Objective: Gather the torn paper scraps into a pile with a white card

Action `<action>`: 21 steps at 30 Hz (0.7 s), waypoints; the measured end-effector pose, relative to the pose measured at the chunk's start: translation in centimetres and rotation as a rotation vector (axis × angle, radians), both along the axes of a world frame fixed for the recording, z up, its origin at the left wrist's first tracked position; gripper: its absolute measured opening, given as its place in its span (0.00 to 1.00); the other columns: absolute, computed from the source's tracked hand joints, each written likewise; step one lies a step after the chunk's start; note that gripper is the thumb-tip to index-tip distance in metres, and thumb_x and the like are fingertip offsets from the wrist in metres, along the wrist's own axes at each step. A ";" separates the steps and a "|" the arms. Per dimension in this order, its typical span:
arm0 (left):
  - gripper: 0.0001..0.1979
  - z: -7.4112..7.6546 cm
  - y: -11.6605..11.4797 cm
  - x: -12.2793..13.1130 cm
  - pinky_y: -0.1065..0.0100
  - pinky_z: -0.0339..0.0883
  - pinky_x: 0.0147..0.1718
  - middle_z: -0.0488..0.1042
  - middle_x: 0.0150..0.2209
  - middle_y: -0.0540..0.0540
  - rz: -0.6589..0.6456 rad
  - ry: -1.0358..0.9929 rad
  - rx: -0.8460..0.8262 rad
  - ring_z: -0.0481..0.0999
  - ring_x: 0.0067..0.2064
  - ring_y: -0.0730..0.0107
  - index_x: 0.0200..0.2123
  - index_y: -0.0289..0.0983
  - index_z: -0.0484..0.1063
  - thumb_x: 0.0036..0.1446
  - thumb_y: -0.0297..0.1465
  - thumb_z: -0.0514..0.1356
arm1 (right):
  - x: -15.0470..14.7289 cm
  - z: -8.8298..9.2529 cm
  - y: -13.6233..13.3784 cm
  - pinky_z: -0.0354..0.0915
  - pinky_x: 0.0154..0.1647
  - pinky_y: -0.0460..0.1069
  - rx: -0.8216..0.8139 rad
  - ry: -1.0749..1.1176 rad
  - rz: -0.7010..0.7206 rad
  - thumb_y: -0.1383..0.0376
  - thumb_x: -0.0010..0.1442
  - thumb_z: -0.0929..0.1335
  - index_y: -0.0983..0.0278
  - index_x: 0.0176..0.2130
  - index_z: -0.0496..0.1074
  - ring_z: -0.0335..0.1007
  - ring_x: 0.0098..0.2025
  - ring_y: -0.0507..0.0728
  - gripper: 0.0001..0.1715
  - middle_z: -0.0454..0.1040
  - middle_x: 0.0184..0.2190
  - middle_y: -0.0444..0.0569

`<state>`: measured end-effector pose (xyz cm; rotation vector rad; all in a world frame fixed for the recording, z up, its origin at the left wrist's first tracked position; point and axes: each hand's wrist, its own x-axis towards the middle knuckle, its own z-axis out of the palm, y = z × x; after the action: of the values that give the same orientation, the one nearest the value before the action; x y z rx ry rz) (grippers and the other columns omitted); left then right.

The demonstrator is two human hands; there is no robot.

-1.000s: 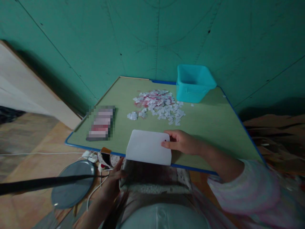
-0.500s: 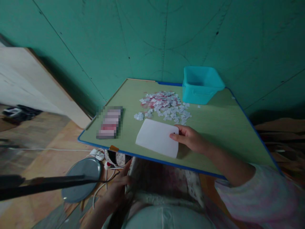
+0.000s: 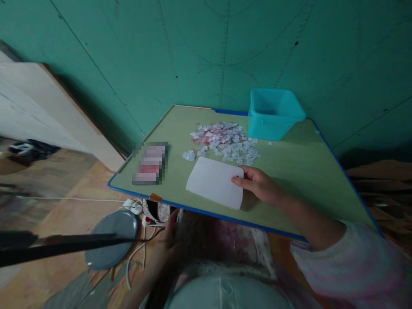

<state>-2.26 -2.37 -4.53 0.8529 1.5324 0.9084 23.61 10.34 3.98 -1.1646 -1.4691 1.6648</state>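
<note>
A sheet of white paper [image 3: 214, 180] lies over the near middle part of the green-topped table. My right hand [image 3: 252, 182] pinches its right edge, thumb on top and the other fingers beneath. Just beyond the sheet's far edge is a heap of small white and pinkish paper scraps [image 3: 225, 137], with a small clump beside it on the left. My left hand [image 3: 169, 238] is below the table's front edge, near the left side of my lap. Shadow and blur hide its fingers, and I cannot tell whether they hold anything.
A turquoise plastic bin [image 3: 273, 122] stands at the table's back right. On the left lies a pixelated, phone-like slab [image 3: 150, 163]. The table [image 3: 296, 184] has a blue edge and meets a green wall. Below left are a round grey stool [image 3: 112, 240] and white cables [image 3: 138, 253].
My left hand has moved up a little toward the table's front edge. The right hand keeps its pinch on the paper; the whole view has shifted slightly.
</note>
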 end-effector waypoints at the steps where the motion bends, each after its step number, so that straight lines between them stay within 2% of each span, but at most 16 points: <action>1: 0.43 0.1 -0.1 -0.2 0.68 0.62 0.38 0.77 0.37 0.47 -0.058 0.066 0.038 0.74 0.39 0.59 0.58 0.40 0.55 0.36 0.20 0.62 | 0.0 0.0 0.0 0.61 0.32 0.46 -0.001 0.000 0.001 0.59 0.49 0.69 0.65 0.34 0.69 0.65 0.31 0.51 0.14 0.72 0.30 0.45; 3: 0.43 0.2 -0.1 -0.6 0.68 0.61 0.36 0.76 0.37 0.47 -0.177 0.155 0.113 0.73 0.36 0.62 0.61 0.39 0.47 0.40 0.22 0.60 | 0.0 0.0 0.0 0.61 0.32 0.46 -0.005 -0.004 0.003 0.59 0.49 0.69 0.65 0.34 0.69 0.66 0.31 0.51 0.14 0.72 0.30 0.46; 5: 0.41 0.0 -0.1 -0.8 0.67 0.61 0.36 0.75 0.37 0.46 -0.230 0.135 0.143 0.73 0.36 0.62 0.60 0.40 0.48 0.42 0.24 0.60 | 0.1 -0.1 0.1 0.61 0.32 0.47 -0.006 -0.008 -0.001 0.59 0.49 0.69 0.65 0.34 0.69 0.66 0.31 0.52 0.14 0.72 0.30 0.46; 7: 0.38 -0.1 -0.1 -0.7 0.66 0.62 0.35 0.74 0.37 0.45 -0.177 0.067 0.164 0.73 0.36 0.61 0.56 0.40 0.54 0.40 0.26 0.62 | 0.1 -0.2 0.1 0.62 0.32 0.47 0.001 -0.004 -0.007 0.58 0.49 0.69 0.65 0.35 0.69 0.66 0.31 0.52 0.14 0.73 0.30 0.46; 9: 0.34 -0.2 -0.1 -0.2 0.65 0.62 0.36 0.74 0.37 0.44 -0.065 0.025 0.216 0.72 0.37 0.59 0.51 0.40 0.59 0.37 0.27 0.64 | 0.1 -0.2 0.2 0.62 0.33 0.47 0.006 0.005 -0.022 0.58 0.49 0.69 0.65 0.35 0.69 0.67 0.31 0.52 0.15 0.73 0.31 0.46; 12: 0.32 0.4 -0.3 0.7 0.66 0.61 0.35 0.74 0.38 0.44 0.031 0.018 0.282 0.72 0.35 0.62 0.50 0.42 0.60 0.37 0.26 0.63 | 0.2 -0.2 0.2 0.62 0.33 0.47 0.001 0.023 -0.050 0.59 0.50 0.69 0.65 0.36 0.69 0.67 0.31 0.52 0.15 0.73 0.32 0.47; 17: 0.33 1.6 -0.4 1.1 0.67 0.62 0.32 0.72 0.40 0.45 0.025 0.054 0.218 0.72 0.32 0.65 0.52 0.43 0.58 0.40 0.24 0.61 | 0.4 -0.1 0.4 0.61 0.32 0.47 0.033 0.026 -0.095 0.59 0.50 0.68 0.65 0.35 0.69 0.66 0.30 0.51 0.14 0.72 0.30 0.45; 21: 0.27 1.2 -0.4 1.1 0.67 0.62 0.33 0.73 0.38 0.46 -0.023 0.028 0.205 0.71 0.33 0.64 0.47 0.42 0.62 0.40 0.23 0.60 | 0.6 -0.2 0.6 0.61 0.33 0.47 0.084 0.034 -0.186 0.59 0.49 0.68 0.65 0.35 0.69 0.66 0.31 0.52 0.14 0.72 0.30 0.45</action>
<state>-1.19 -2.73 -3.30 1.0313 1.4669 1.0530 24.21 10.94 3.81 -1.1828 -1.3526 1.4758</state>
